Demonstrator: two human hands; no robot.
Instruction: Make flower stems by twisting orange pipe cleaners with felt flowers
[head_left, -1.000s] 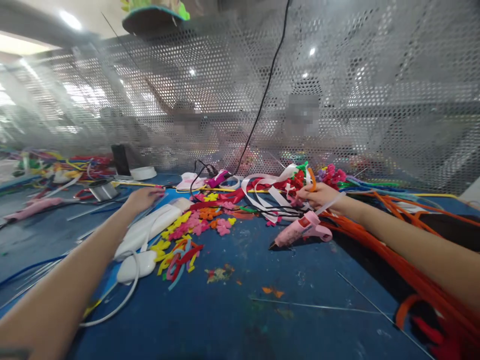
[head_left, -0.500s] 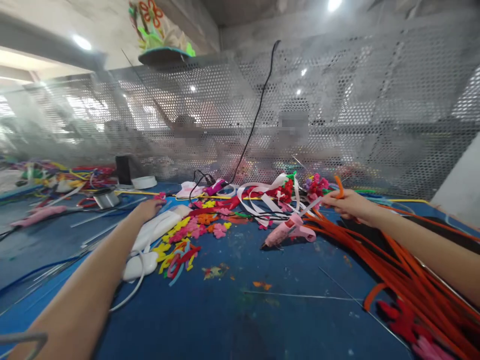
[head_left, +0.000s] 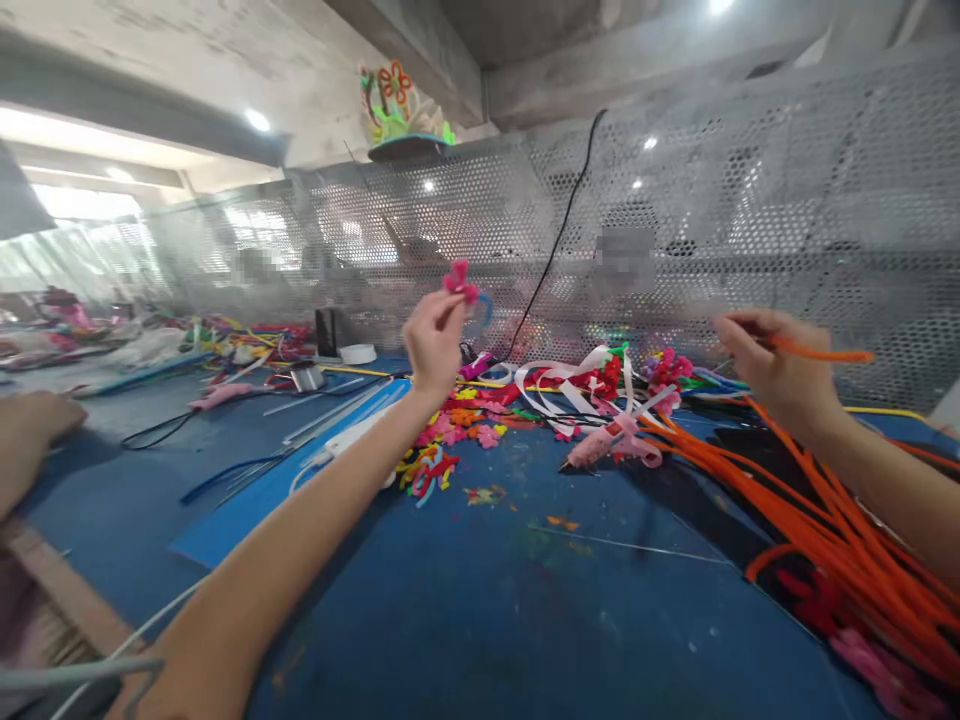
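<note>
My left hand [head_left: 433, 343] is raised above the blue table [head_left: 465, 600], its fingers pinched on a small pink flower piece [head_left: 457, 281]. At the right, my right hand [head_left: 776, 368] is also lifted and closed around one orange pipe cleaner [head_left: 821, 354] that points right. Under that hand a thick bundle of orange pipe cleaners [head_left: 832, 520] lies across the table. Between my hands, a pink glue gun [head_left: 611, 445] rests on the table with its nozzle pointing left, close to a heap of small coloured felt flowers [head_left: 457, 430].
White ribbon and red and pink flowers [head_left: 600, 375] are piled by the perforated metal screen [head_left: 675, 230], and a black cable [head_left: 555, 250] hangs down it. Another person's hand [head_left: 30, 430] rests at the left edge. White cases [head_left: 352, 440] lie beneath my left arm.
My left hand has risen off the table with a pink flower piece. My right hand has lifted and moved right, drawing an orange pipe cleaner away from the pile. The view has swung left.
</note>
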